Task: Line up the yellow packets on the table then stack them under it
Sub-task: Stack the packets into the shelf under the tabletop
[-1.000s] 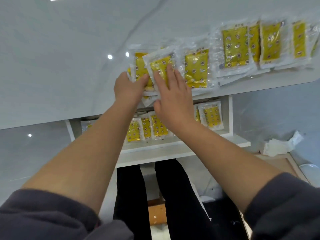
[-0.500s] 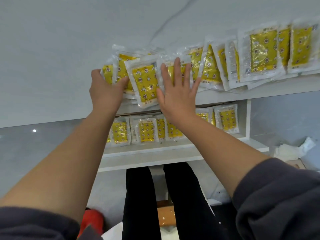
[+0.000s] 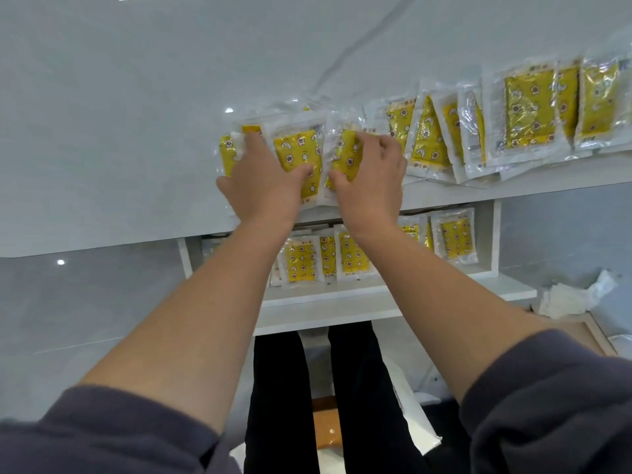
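Observation:
Yellow packets in clear wrappers lie in an overlapping row along the near edge of the white table, running out to the right end. My left hand lies flat on the leftmost packets, its thumb resting on a star-printed packet. Right beside it, my right hand curls its fingers over the top of another packet, with the thumb on that packet's lower edge. More yellow packets stand side by side on the shelf under the table.
A white upright panel closes the shelf on the right. Crumpled white tissue and a wooden board lie lower right. My legs in black trousers and a wooden stool are below the shelf.
My right hand's fingers went from flat and spread to curled over a packet. My left hand opened out onto the leftmost packets, thumb now on the star-printed one.

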{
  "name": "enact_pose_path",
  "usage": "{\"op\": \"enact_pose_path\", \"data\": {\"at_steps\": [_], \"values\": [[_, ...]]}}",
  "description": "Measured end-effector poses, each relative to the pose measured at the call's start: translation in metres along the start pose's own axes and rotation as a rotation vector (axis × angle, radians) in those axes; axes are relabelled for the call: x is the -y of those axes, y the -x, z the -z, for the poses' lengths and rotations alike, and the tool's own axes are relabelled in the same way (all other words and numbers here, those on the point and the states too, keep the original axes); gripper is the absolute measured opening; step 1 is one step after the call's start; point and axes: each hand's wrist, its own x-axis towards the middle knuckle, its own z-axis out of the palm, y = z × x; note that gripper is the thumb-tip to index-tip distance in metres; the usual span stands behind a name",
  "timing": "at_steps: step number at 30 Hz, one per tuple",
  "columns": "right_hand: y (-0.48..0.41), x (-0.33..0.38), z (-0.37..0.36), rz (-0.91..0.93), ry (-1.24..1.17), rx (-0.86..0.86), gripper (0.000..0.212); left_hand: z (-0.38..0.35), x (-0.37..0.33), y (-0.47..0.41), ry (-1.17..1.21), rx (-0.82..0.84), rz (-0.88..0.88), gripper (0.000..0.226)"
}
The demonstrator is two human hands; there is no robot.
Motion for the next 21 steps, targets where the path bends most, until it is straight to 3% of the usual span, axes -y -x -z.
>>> {"op": "enact_pose_path", "data": {"at_steps": [3, 7, 14, 21], "values": [[-0.002, -0.003, 0.000, -0.005, 0.010, -0.017, 0.063, 0.000, 0.004, -0.005, 0.283, 0.103, 0.060, 0.032], [0.000, -0.006, 0.004, -0.065, 0.046, -0.023, 0.073, 0.022, 0.031, -0.002, 0.600, 0.031, 0.164, 0.028], [0.004, 0.006, 0.004, -0.118, 0.155, 0.000, 0.083, 0.046, 0.070, 0.004, 0.626, 0.115, 0.201, 0.016], [-0.002, 0.010, 0.011, -0.249, 0.107, 0.058, 0.108, 0.045, 0.057, 0.002, 0.571, 0.136, 0.123, 0.030]]}}
